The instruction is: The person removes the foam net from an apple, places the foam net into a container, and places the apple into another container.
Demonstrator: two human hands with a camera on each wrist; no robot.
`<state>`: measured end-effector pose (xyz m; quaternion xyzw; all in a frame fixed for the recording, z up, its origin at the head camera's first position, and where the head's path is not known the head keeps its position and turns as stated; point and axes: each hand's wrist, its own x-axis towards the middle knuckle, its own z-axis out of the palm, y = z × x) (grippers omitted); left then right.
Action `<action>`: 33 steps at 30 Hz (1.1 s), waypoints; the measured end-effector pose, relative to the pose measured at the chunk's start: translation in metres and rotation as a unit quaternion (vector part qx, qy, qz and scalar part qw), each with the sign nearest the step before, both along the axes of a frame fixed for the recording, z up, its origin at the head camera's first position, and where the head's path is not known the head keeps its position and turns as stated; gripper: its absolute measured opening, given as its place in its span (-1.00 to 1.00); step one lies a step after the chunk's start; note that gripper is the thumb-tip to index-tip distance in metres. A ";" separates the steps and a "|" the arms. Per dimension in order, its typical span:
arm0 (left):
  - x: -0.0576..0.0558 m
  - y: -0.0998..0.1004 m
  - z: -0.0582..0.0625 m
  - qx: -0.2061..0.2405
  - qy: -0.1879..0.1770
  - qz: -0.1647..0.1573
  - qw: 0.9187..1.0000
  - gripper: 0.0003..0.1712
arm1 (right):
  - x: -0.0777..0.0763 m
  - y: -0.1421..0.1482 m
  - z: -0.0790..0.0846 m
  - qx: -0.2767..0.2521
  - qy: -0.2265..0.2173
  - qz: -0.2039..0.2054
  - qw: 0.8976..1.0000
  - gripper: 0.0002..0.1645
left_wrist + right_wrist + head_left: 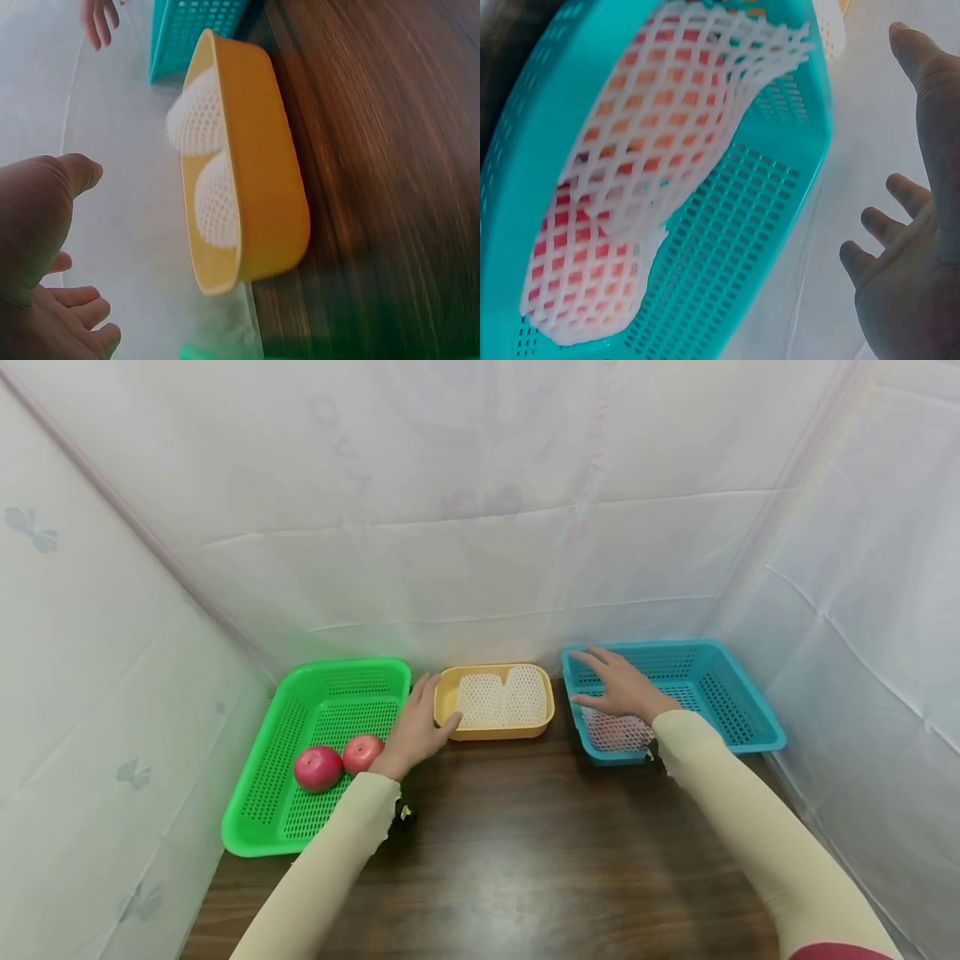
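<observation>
My left hand hovers between the green basket and the yellow tub, fingers extended and nothing held. Two bare red apples lie in the green basket. White foam net sleeves stand in the tub; the left wrist view shows two of these nets. Over the left side of the blue basket is my right hand, its fingers spread and holding nothing. Inside that basket, the right wrist view shows two red fruits in white foam nets, partly hidden by my right arm in the head view.
A dark wooden table carries all three containers. White cloth sheets hang behind it and along both sides. The tub stands between the two baskets, close to the back sheet.
</observation>
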<state>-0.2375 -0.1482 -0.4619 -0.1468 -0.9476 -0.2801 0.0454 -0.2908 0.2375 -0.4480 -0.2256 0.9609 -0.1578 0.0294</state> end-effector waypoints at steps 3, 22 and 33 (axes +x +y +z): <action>0.000 0.013 -0.001 0.009 -0.006 -0.005 1.000 -0.06 | -0.004 0.007 0.000 -0.002 -0.017 -0.010 1.000 0.07; 0.000 0.086 -0.021 0.029 -0.021 -0.055 0.998 -0.07 | -0.017 0.039 -0.001 0.012 -0.113 -0.043 0.993 0.15; 0.003 0.117 -0.027 0.032 -0.038 -0.074 0.996 -0.09 | -0.011 0.058 -0.003 0.017 -0.141 -0.054 0.988 0.17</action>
